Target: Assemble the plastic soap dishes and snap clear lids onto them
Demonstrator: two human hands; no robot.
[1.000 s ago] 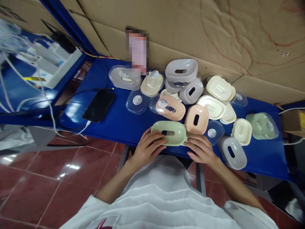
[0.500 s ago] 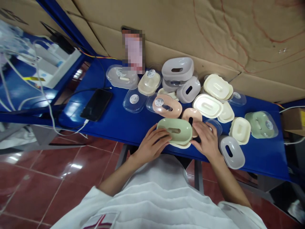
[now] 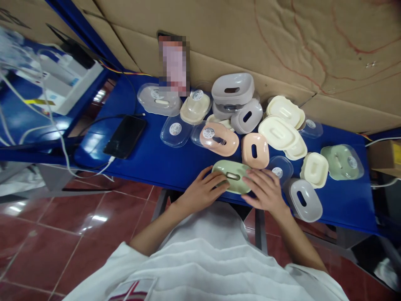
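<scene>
1. The uncovered peach slotted dish [image 3: 260, 160] stood on the blue tabletop [image 3: 156, 167].
2. Just nearer the person than the peach dish, slightly leftward, was the green slotted dish [image 3: 235, 169].
3. The left hand [image 3: 202, 191] had its grip around the green dish's left end; the right hand [image 3: 265, 191] grasped its right end.
4. Rightward of the peach dish, nearer the person, sat a grey slotted dish [image 3: 311, 207].
5. Well leftward of it lay a black phone [image 3: 125, 137].

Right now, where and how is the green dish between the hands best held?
I'd take the green dish at both rounded ends, from the near side: it's elongated, slotted mid-length, and a peach dish sits just past its far edge.
</scene>
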